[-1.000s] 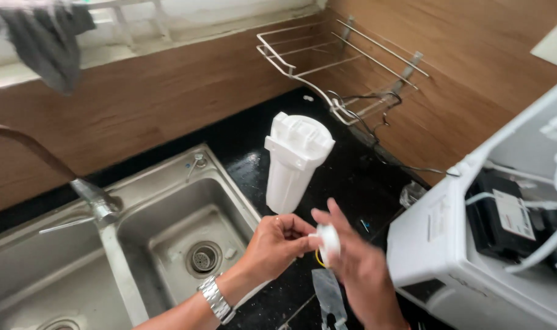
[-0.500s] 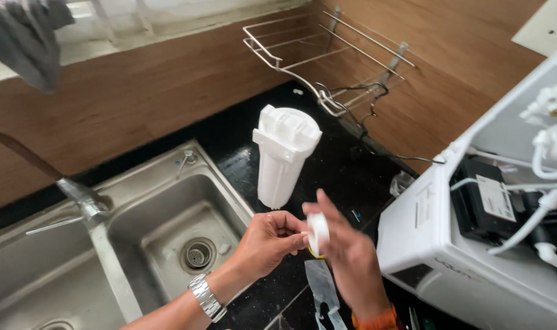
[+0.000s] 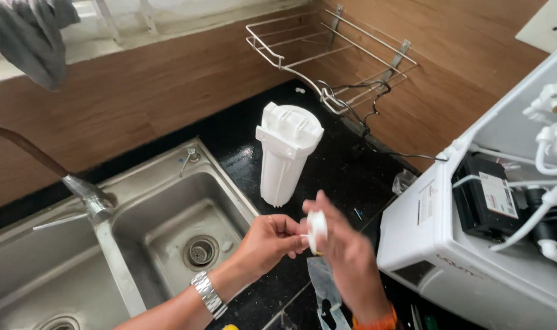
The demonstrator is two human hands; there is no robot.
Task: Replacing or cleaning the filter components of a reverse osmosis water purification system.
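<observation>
Both hands pinch a small white roll (image 3: 317, 229): left hand (image 3: 269, 243) at its 9 o'clock, right hand (image 3: 350, 260) at 4 o'clock.

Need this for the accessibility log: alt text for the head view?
Two hands, left hand and right hand, hold a small white roll above a black counter. A white filter housing stands behind, beside a steel sink.

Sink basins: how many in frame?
2. Right basin beside the black counter, its drain showing; left basin beyond the divider under the tap, cut off by the frame edge, so more may be hidden.
</observation>
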